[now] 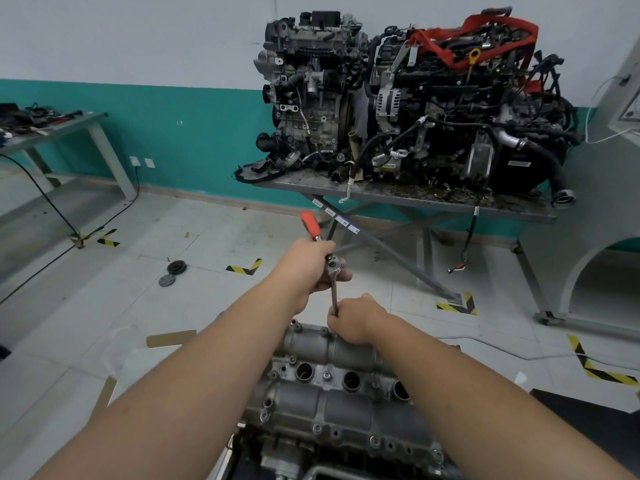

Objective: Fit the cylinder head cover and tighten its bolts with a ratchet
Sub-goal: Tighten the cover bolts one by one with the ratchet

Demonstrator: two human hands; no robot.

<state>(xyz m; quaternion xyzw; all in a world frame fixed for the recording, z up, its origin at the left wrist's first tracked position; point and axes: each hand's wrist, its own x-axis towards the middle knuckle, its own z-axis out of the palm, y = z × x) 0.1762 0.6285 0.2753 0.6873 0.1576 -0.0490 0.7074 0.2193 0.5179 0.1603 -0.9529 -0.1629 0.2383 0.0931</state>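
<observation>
Gripping the red-handled steel ratchet (320, 245) near its head, the left hand (311, 268) has its fingers curled round the tool just above the far edge of the grey cast-aluminium cylinder head cover (332, 386). From the ratchet head a slim steel extension bar (334, 294) runs down toward that far edge, and the right hand (356, 320) pinches the bar's lower end, fingers closed round it, resting right at the cover's rear rim. The socket and the bolt under it are hidden by the right hand.

The cover sits on the engine at the bottom middle of the view, with three round plug wells (351, 379) in a row along its centre and small flanged bolts (317, 427) showing along its near edge.

Beyond the cover, a grey steel surface (415, 199) on crossed legs carries two dirty engines (398, 98), one looped with a red strap (478, 39). Left of the cover, two round black pulleys (173, 273) lie on the pale tiled floor (173, 306), which bears yellow-and-black corner tape marks (246, 268). Far left of the cover stands another grey surface (52, 129) with small tools.
</observation>
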